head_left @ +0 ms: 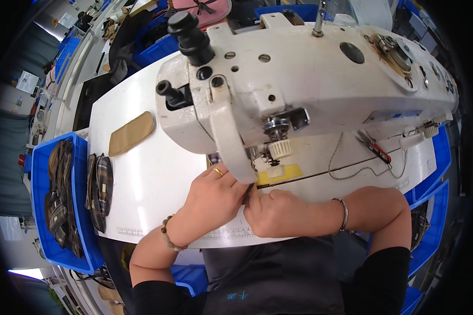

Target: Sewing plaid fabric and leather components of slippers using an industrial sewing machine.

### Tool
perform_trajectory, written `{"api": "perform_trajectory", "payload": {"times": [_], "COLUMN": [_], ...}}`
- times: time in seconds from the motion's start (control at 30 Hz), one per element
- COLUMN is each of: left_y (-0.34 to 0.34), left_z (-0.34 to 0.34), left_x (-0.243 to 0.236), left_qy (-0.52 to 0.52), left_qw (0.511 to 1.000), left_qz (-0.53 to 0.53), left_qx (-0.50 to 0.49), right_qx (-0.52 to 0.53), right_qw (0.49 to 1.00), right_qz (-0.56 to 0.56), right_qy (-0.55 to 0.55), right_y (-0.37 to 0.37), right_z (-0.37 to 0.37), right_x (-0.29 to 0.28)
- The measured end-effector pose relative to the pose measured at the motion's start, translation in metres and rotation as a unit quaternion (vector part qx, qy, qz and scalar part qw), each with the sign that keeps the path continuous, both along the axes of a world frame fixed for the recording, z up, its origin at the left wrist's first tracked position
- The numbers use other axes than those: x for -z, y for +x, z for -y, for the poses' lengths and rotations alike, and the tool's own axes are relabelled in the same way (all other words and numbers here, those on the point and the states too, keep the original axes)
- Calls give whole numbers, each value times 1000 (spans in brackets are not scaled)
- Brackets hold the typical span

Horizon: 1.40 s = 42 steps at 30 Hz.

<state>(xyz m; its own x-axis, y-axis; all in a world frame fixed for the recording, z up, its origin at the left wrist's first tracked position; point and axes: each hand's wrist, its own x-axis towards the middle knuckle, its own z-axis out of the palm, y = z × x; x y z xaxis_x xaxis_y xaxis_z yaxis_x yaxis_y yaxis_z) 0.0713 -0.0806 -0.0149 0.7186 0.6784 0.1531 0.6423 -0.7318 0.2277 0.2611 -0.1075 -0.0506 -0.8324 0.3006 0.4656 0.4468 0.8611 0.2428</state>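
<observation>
A white industrial sewing machine (305, 79) stands over a white table (152, 194) with a ruler along its front edge. My left hand (215, 194) lies under the machine's head, fingers bent onto a small dark piece of fabric (247, 193) that is mostly hidden. My right hand (273, 212) meets it from the right, thumb and finger pinched on the same piece at the needle area. A yellow plate (291, 170) sits just behind my fingers. Red-handled thread snips (373, 147) and a loose cord (352, 173) lie to the right under the arm.
A tan fabric piece (131, 134) and plaid pouches (100, 191) lie at the table's left, beside a blue bin (39, 163) of similar pieces. More blue bins (436, 228) stand at the right and behind. Other workstations and people show at the far left.
</observation>
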Motion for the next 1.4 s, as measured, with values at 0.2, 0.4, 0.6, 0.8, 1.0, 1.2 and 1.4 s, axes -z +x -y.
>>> {"api": "perform_trajectory", "payload": {"times": [0.2, 0.4, 0.6, 0.8, 1.0, 1.2, 1.4], "left_y": [-4, -14, -13, -13, -11, -12, -9], "left_z": [-20, -18, -25, -30, -30, -29, -28], "left_x": [6, 5, 10, 18, 20, 24, 27], "left_qy": [8, 111, 220, 214, 238, 278, 282], "left_qw": [1000, 993, 971, 970, 962, 948, 950], "left_qz": [0, 39, 95, 116, 134, 152, 134], "left_qx": [-15, 0, 0, 10, -2, 8, 6], "right_qx": [9, 11, 86, 79, 103, 95, 74], "right_qw": [998, 994, 969, 947, 971, 950, 975], "right_qz": [-40, -74, -176, -226, -151, -216, -128], "right_qy": [-40, -83, -149, -213, -154, -204, -163], "right_y": [-3, 5, 9, 10, 11, 8, 10], "right_z": [-12, -25, -52, -57, -56, -54, -57], "right_x": [6, 6, 5, 21, 10, 7, 20]}}
